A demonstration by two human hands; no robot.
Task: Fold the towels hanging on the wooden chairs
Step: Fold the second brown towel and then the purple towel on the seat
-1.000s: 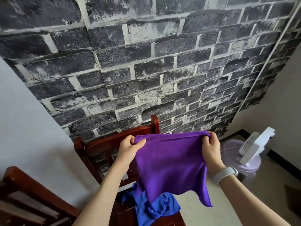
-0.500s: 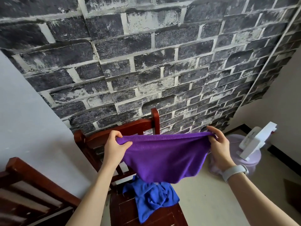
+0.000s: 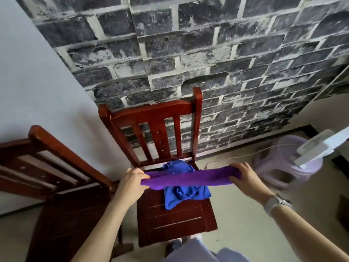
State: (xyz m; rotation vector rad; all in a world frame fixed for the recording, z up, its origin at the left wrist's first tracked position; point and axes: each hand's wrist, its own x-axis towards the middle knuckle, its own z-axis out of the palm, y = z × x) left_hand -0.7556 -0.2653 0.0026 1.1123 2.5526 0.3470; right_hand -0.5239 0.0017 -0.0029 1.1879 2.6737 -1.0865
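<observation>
**Purple towel stretched between two hands above the chair seat**

A dark brick-patterned wall fills the far side of the room, meeting a plain pale wall on the left. Against the brick stands a red-brown wooden chair with a slatted back, and a second wooden chair sits to its left, nearer the pale wall. On the right, a pale lilac plastic stool carries a white appliance that looks like a small fan.

On the far part of the first chair's seat lies a crumpled blue towel, one corner trailing toward the near edge. Just above it, the purple towel is held taut as a narrow horizontal band, folded over along its length, crossing the blue one.

The left hand has its fingers closed on the towel's left end. The right hand, a pale watch on its wrist, grips the right end, fingers wrapped over the cloth.
</observation>
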